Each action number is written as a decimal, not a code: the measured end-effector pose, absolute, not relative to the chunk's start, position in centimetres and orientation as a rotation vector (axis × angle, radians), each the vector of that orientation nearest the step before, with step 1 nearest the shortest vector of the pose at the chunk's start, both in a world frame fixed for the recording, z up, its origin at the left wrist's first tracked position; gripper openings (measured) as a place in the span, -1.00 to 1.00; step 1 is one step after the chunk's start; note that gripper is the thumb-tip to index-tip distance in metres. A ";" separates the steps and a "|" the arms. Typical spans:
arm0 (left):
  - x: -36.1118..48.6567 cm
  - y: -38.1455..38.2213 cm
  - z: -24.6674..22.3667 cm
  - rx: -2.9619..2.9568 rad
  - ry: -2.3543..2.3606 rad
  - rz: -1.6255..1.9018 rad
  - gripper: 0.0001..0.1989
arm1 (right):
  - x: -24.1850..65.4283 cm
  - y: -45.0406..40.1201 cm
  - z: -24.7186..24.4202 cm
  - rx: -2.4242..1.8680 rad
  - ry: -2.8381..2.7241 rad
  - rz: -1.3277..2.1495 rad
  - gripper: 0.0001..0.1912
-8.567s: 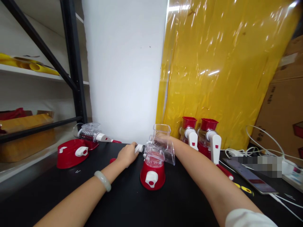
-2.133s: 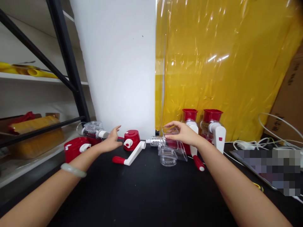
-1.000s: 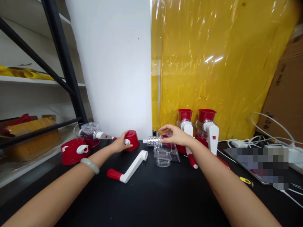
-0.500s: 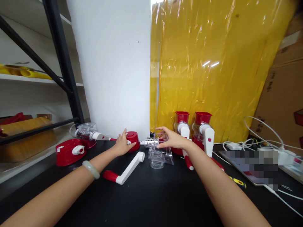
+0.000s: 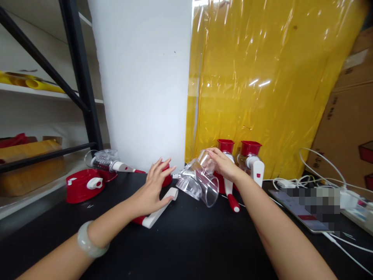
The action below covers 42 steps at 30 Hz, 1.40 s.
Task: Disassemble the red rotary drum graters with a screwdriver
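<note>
My right hand (image 5: 223, 163) grips a clear plastic grater housing (image 5: 199, 181), which is tilted above the black table. My left hand (image 5: 153, 188) is spread, with nothing in it, over a white crank with a red handle (image 5: 159, 214). Behind the left fingers, a small red part (image 5: 167, 179) is partly hidden. A metal drum's end (image 5: 175, 176) shows at the housing's left side, the rest of it covered by the clear plastic.
A red base (image 5: 84, 186) and a clear grater (image 5: 106, 159) stand at the left. Two graters with red hoppers (image 5: 251, 147) stand behind my right hand. A tablet (image 5: 301, 212) and white cables (image 5: 309, 179) lie at the right, near shelving (image 5: 84, 77).
My right hand has taken hold of the clear housing, which is now lifted and tipped. My left hand has come nearer, away from the small red part, and is over the crank.
</note>
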State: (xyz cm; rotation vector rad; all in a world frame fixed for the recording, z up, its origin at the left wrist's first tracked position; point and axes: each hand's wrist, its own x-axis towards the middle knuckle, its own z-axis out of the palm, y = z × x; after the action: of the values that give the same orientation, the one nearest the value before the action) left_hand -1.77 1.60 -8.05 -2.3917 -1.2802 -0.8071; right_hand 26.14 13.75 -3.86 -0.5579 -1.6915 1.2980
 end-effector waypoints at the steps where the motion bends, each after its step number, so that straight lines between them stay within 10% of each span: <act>1: -1.9 1.8 -8.6 -2.380 -1.226 -0.786 -0.15 | 25.8 13.5 -3.9 -0.546 -1.674 1.353 -0.55; 8: -0.7 1.9 -10.5 -2.304 -0.753 -1.028 -0.05 | 22.9 12.2 -5.3 -0.628 -1.738 1.699 -0.63; 13: -0.1 1.3 -10.6 -2.412 -0.516 -1.018 -0.36 | 21.0 11.3 -6.4 -0.758 -1.892 1.712 -0.61; 28: 1.1 -1.1 -7.7 -2.333 -1.180 -1.171 -0.30 | 32.4 3.9 3.5 -0.836 -1.597 0.257 -0.64; 42: 0.7 -1.8 -6.6 -2.443 -1.233 -0.921 -0.31 | 44.8 3.5 -16.3 -1.466 -2.146 -0.214 -0.68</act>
State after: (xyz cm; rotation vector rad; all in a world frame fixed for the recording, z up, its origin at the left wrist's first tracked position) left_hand 0.70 -1.80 -6.60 -2.4435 -1.2325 -0.9205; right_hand 44.77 3.47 -16.27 -1.4661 -2.1465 -0.2143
